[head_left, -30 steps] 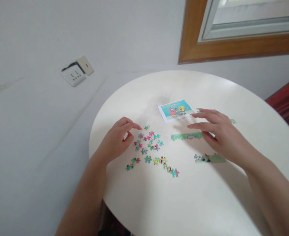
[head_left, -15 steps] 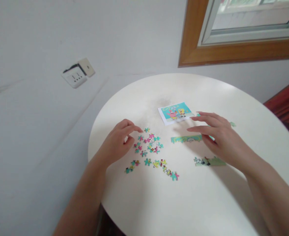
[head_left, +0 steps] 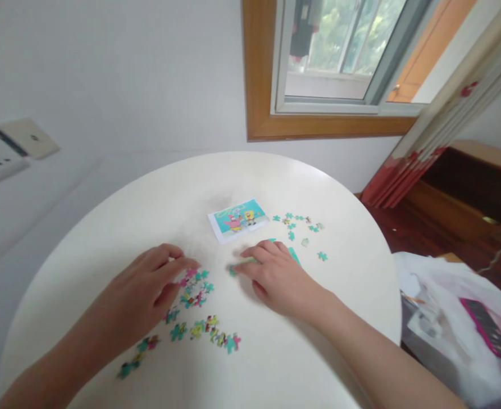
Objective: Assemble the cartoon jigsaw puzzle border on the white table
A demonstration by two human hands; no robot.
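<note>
Right hand [head_left: 274, 272] has moved in front of the card [head_left: 239, 220], fingers apart over a strip [head_left: 232, 271]; left hand [head_left: 148, 284], fingers apart too, is over pieces [head_left: 199, 298] front-left of the card, which faces up, likely for looking.

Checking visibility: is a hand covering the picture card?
No, the picture card lies uncovered on the white table, beyond the left hand and the right hand.

The picture sheet [head_left: 239, 221] looks papery — the tabletop [head_left: 254, 369] smooth, faintly glossy.
</note>
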